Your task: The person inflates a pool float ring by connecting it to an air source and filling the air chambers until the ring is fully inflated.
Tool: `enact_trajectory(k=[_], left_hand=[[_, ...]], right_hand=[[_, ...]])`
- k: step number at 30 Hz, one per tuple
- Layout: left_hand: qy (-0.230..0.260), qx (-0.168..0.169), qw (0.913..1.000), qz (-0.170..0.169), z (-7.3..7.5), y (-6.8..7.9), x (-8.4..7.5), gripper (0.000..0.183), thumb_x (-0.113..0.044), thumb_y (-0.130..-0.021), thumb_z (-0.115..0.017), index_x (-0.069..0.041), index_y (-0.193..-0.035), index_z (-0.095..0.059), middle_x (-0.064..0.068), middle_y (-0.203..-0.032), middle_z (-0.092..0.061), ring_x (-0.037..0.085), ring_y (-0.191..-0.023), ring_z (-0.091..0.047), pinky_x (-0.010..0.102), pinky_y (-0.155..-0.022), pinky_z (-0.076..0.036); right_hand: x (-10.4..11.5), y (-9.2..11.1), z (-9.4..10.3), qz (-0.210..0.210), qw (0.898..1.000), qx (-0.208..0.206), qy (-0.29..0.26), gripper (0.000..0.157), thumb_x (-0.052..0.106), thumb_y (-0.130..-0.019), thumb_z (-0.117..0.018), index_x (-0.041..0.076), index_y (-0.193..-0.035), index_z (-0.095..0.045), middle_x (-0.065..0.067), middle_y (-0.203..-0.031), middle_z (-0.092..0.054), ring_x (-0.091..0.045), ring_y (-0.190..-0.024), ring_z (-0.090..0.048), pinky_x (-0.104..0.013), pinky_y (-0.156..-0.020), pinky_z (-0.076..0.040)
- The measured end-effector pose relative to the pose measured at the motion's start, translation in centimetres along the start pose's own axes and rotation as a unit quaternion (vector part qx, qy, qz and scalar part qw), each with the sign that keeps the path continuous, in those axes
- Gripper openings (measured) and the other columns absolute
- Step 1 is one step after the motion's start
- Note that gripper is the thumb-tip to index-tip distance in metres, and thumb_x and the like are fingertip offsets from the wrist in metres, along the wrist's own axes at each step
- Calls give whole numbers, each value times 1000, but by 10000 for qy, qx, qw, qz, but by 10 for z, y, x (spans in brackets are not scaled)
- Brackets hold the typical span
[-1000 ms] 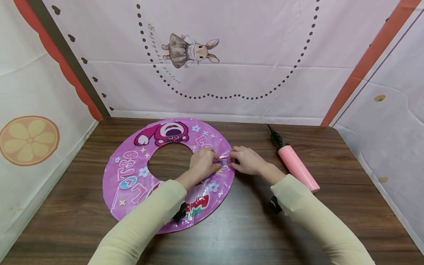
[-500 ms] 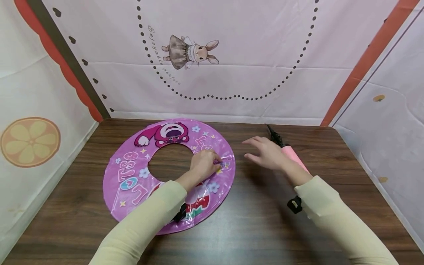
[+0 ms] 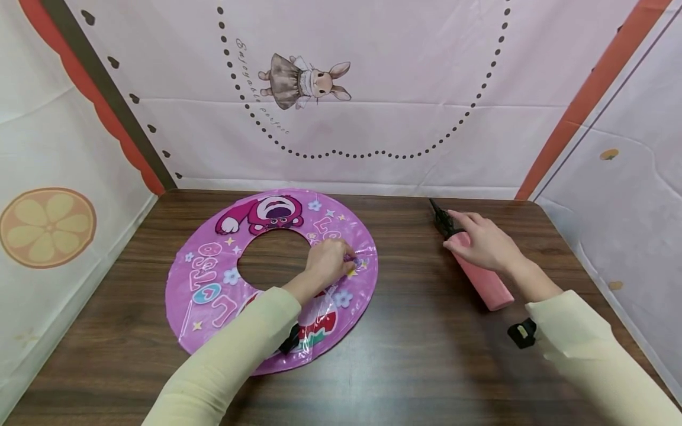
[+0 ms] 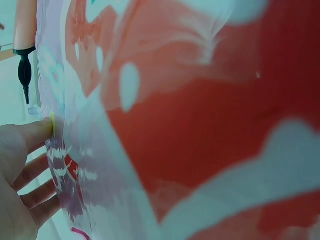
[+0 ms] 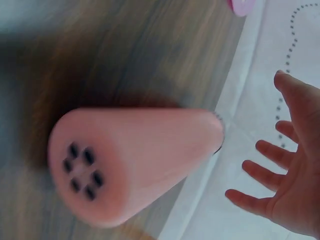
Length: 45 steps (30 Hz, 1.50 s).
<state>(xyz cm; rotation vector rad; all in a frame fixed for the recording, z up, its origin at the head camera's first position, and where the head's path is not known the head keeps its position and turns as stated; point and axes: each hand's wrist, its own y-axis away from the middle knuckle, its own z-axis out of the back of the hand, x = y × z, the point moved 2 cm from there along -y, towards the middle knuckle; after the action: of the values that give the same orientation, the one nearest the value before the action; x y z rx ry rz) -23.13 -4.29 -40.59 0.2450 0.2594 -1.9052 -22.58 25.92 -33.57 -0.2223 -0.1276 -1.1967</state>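
A purple swim ring, filled out only a little and printed with a bear, letters and flowers, lies on the table. At its right side my left hand pinches the film of the ring. A small clear piece that looks like a valve shows beside the left thumb in the left wrist view. My right hand is over a pink hand pump with a black nozzle. In the right wrist view the fingers are spread, apart from the pump, whose end has several dark holes.
The dark wood table ends at a pink-white cloth backdrop with a printed rabbit. Cloth sides stand at the left and right. A black wrist camera sits below the right sleeve.
My right hand has let go of the swim ring and moved right, over the pump. The left hand has stayed at the same spot on the ring.
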Motion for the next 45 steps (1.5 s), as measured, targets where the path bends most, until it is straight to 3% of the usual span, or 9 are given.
enact_trajectory(k=[9, 21, 26, 32, 40, 45], left_hand=[[-86, -17, 9999, -61, 0, 0, 0, 21, -30, -79, -72, -23, -99, -72, -2, -106, -67, 17, -96, -62, 37, -77, -52], [-240, 13, 9997, -53, -1, 2, 1, 21, -31, -78, -72, -26, -98, -72, -5, -105, -67, 17, -95, -62, 37, -76, -51], [-270, 2, 9996, -63, -1, 1, 2, 22, -31, -78, -72, -26, -99, -72, -4, -106, -67, 16, -94, -62, 37, -75, -51], [-269, -52, 9996, -66, 0, 1, 0, 21, -30, -78, -72, -26, -98, -72, -4, -105, -67, 16, -93, -62, 36, -74, -51], [-240, 29, 9997, -29, 1, 0, -1, 21, -31, -78, -72, -26, -99, -72, -5, -105, -67, 16, -93, -62, 35, -73, -51], [-253, 25, 9997, -62, 2, -1, 0, 21, -31, -78, -72, -26, -99, -72, -5, -105, -67, 16, -93, -62, 36, -73, -52]], right_hand=[[-24, 17, -5, -540, 9967, 612, 7, 74, 38, -87, -58, -1, -142, -27, -34, -132, -37, -50, -114, -43, -65, -85, -39], [-31, 35, -29, -1183, 9863, 1141, -146, 88, 53, -81, -59, -8, -137, -29, -37, -121, -45, -47, -100, -52, -58, -75, -44], [-29, 36, -33, -1272, 9855, 1121, -73, 85, 50, -81, -61, -11, -131, -31, -37, -115, -49, -46, -96, -54, -57, -73, -44], [-28, 36, -33, -1293, 9870, 955, -5, 76, 44, -80, -63, -16, -120, -37, -31, -98, -56, -36, -77, -58, -51, -64, -47], [-30, 37, -30, -1143, 9908, 730, -32, 72, 37, -80, -66, -12, -124, -36, -31, -102, -54, -32, -76, -56, -48, -63, -48], [-31, 38, -23, -855, 9957, 353, 84, 69, 31, -78, -69, -7, -126, -37, -29, -99, -54, -34, -75, -56, -47, -59, -47]])
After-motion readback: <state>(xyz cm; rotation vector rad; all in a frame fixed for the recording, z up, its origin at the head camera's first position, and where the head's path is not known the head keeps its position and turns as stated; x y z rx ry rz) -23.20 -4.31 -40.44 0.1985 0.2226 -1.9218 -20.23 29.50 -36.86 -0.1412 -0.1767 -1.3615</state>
